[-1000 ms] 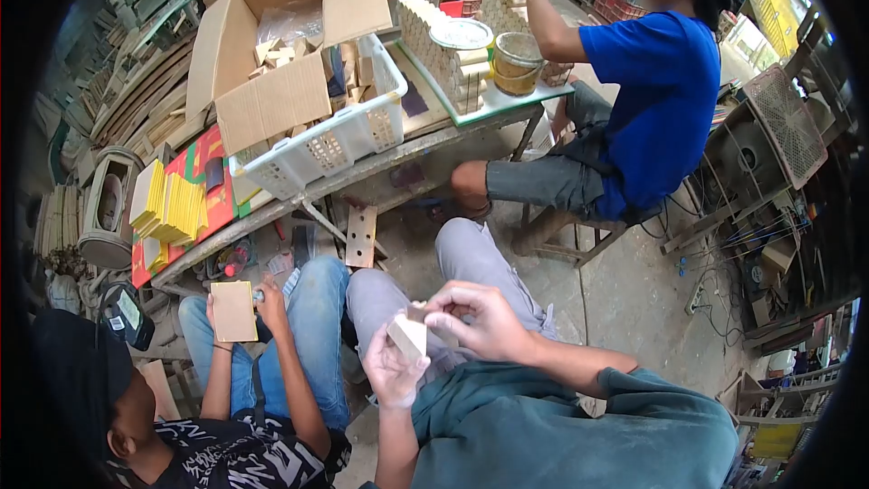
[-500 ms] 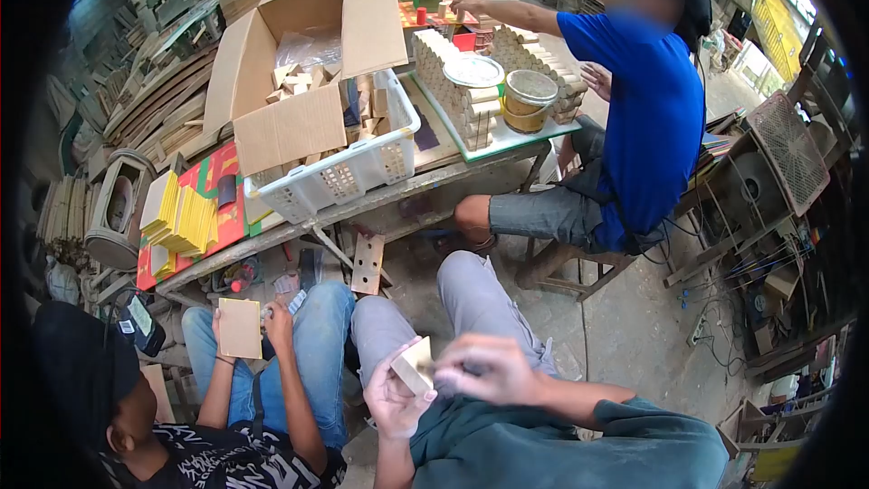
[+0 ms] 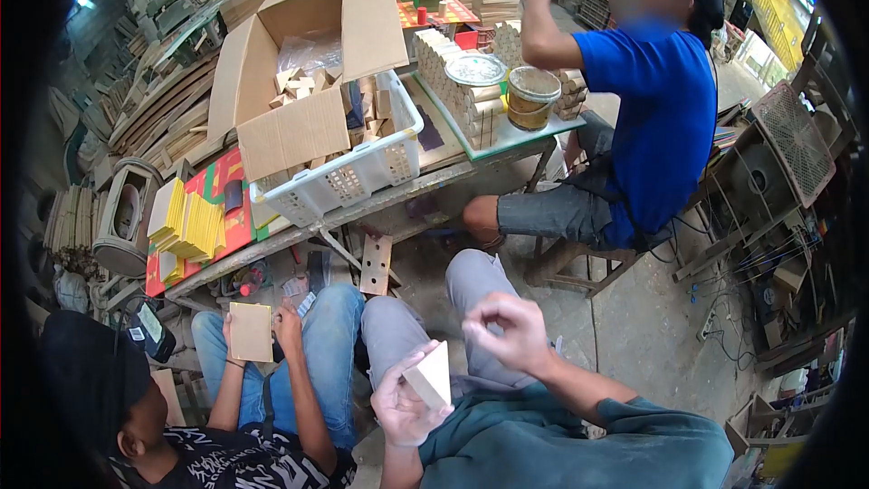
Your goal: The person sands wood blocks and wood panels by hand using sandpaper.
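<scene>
While left hand [image 3: 403,409] holds wooden block [image 3: 434,377], underside hidden, right hand [image 3: 511,333] apart, blurred.

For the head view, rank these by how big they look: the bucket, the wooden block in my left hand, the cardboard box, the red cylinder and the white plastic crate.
1. Cardboard box
2. White plastic crate, partly hidden
3. Bucket
4. Wooden block in your left hand
5. Red cylinder

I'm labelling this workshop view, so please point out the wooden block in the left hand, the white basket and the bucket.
Wooden block [image 3: 435,374], head view: its pale face.
White basket [image 3: 371,176], head view: its near side wall.
Bucket [image 3: 528,115], head view: its stained outer side.
</scene>
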A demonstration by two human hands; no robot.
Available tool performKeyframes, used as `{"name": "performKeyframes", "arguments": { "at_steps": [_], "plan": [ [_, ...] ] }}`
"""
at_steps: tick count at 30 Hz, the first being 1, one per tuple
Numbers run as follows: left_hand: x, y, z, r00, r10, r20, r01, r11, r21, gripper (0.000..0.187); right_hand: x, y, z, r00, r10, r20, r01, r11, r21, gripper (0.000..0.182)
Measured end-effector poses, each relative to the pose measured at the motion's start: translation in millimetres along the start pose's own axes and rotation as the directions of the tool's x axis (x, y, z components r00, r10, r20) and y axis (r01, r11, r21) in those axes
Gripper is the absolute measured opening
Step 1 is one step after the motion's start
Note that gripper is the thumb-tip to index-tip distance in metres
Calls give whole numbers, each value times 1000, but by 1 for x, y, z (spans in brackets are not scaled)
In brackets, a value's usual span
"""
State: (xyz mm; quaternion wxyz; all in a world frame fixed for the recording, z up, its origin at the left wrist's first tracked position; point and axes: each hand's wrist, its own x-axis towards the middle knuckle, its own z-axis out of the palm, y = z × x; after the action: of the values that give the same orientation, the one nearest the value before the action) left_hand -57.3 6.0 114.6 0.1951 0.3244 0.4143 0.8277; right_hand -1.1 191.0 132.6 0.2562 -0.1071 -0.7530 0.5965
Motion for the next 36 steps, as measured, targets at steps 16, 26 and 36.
{"name": "performKeyframes", "arguments": {
  "at_steps": [16, 26, 36],
  "plan": [
    [-5, 5, 5, 997, -5, -73, 17, 987, 159, 84, 0, -10, -2, 995, -64, -72, 73, 990, 124, 8],
    [-6, 27, 18, 970, -119, -211, 185, 927, 325, 79, -18, -32, 0, 940, -339, 41, 333, 936, 112, 7],
    [-12, -1, 6, 989, -89, -122, 103, 988, 113, 78, -32, -36, 11, 888, -434, 155, 401, 893, 202, 10]
  ]
}}
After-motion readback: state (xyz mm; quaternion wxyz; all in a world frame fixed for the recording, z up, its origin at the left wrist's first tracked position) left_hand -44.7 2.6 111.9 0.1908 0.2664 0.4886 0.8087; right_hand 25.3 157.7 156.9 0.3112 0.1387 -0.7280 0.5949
